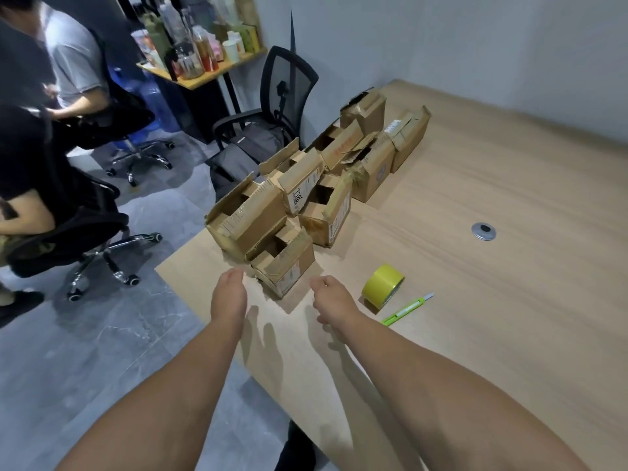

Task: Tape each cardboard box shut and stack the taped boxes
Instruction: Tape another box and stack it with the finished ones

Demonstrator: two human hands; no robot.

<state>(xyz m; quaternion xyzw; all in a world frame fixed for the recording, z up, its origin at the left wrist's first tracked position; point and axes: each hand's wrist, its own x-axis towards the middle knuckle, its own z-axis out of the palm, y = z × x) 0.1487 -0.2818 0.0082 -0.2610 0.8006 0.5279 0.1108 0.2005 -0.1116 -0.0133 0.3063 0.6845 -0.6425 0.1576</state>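
Several worn cardboard boxes with open flaps lie in a row along the wooden table's (475, 300) left edge. The nearest small box (285, 263) has its top open. My left hand (228, 294) hovers just left of this box, fingers together and curled down, holding nothing. My right hand (331, 300) hangs just right of it, fingers loosely curled, also holding nothing. Neither hand touches the box. A roll of yellow tape (382, 283) stands on edge to the right of my right hand. A green utility knife (406, 309) lies beside the roll.
A larger open box (248, 215) sits right behind the nearest one. A round metal cable grommet (483, 231) is set in the table. Left of the table stand office chairs (289, 93) with two seated people (68, 62) and a shelf of bottles (200, 49).
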